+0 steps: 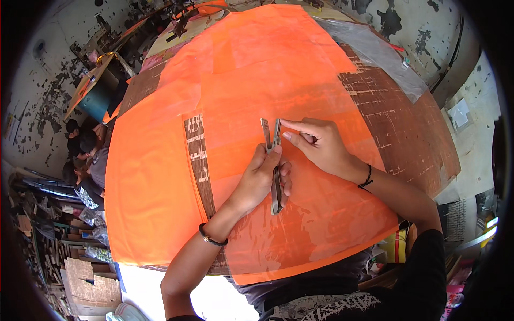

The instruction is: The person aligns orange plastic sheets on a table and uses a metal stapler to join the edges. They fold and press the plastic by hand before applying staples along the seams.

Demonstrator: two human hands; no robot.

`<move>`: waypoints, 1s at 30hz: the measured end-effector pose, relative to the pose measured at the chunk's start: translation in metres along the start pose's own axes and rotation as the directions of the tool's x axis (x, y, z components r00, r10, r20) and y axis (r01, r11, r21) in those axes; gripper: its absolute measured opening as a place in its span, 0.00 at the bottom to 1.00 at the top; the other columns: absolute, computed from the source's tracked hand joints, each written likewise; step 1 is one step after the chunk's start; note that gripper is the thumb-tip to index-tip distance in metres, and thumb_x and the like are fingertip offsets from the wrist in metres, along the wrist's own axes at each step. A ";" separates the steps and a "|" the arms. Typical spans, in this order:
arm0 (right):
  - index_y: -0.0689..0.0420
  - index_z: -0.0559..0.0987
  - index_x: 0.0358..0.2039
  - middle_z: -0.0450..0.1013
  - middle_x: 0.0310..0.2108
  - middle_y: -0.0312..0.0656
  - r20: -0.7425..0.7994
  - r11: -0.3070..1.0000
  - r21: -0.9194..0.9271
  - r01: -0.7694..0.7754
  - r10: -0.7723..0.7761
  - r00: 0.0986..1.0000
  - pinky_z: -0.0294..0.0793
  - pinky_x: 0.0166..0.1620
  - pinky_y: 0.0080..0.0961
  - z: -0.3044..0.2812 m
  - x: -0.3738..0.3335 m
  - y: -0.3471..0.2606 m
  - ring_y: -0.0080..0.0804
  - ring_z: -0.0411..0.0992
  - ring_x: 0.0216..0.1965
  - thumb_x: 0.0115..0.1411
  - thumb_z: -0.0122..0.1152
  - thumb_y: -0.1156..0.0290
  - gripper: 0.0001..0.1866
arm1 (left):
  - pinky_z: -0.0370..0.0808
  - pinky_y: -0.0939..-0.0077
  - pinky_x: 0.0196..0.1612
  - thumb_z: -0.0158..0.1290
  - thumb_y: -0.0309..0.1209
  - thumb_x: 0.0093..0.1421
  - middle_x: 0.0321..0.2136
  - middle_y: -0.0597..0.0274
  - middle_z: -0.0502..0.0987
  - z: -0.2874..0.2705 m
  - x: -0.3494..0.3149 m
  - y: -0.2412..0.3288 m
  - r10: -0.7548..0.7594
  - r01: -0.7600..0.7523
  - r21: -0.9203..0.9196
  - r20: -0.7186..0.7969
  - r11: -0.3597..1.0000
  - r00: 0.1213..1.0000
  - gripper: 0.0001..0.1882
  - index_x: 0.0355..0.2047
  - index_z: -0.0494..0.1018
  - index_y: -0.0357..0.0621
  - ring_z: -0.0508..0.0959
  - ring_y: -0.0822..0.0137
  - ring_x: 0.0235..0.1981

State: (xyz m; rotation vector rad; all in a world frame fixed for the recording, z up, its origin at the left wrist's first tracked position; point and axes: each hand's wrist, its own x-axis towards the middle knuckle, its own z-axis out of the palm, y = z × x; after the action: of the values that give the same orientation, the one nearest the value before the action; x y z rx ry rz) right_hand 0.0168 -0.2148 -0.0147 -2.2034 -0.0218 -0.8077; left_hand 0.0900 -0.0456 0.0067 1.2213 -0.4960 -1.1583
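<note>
Fingers [267, 156] around metal shears [275, 166]

I see the metal scissors [274, 166]: slim, grey, blades parted in a narrow V with tips pointing toward the far edge of the table [423, 134]. They sit over the orange sheet [257, 80], mid-table toward the near edge. That sheet is translucent, spread flat, overlapping in layers.

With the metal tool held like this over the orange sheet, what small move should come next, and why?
Probably seat the loose blade into the cutter. The left hand grips the long metal cutter above the orange sheet, and the right hand pinches near its top, beside a separate narrow metal strip. Nothing is cutting yet.
</note>
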 end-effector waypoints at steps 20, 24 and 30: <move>0.61 0.71 0.33 0.56 0.15 0.30 0.091 0.974 0.207 -0.090 0.072 0.993 0.53 0.21 0.20 -0.004 0.005 0.009 0.17 0.52 0.18 0.63 0.56 0.70 0.07 | 0.69 0.73 0.11 0.33 0.42 0.70 0.20 0.61 0.65 0.002 0.000 -0.002 0.002 -0.005 0.108 0.035 0.994 0.999 0.13 0.34 0.51 0.47 0.71 0.66 0.11; 0.62 0.70 0.34 0.61 0.18 0.33 0.123 0.975 0.213 -0.063 0.038 0.992 0.57 0.22 0.21 -0.006 0.006 0.008 0.18 0.55 0.18 0.64 0.54 0.70 0.08 | 0.67 0.74 0.10 0.32 0.43 0.70 0.17 0.60 0.65 0.005 0.001 -0.002 0.012 -0.009 0.109 -0.027 0.994 1.000 0.15 0.31 0.52 0.46 0.69 0.66 0.09; 0.63 0.71 0.36 0.67 0.22 0.39 0.161 0.979 0.191 -0.072 0.041 0.986 0.62 0.24 0.22 -0.006 0.002 0.002 0.21 0.61 0.19 0.63 0.54 0.71 0.08 | 0.66 0.74 0.09 0.30 0.44 0.70 0.17 0.60 0.65 0.006 0.000 0.000 0.015 -0.014 0.119 -0.006 0.993 1.000 0.16 0.31 0.53 0.45 0.68 0.66 0.08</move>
State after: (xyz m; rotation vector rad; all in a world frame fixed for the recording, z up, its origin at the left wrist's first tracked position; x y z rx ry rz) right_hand 0.0161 -0.2210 -0.0117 -2.0650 -0.1113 -0.5743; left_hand 0.0848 -0.0480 0.0086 1.3218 -0.5744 -1.1250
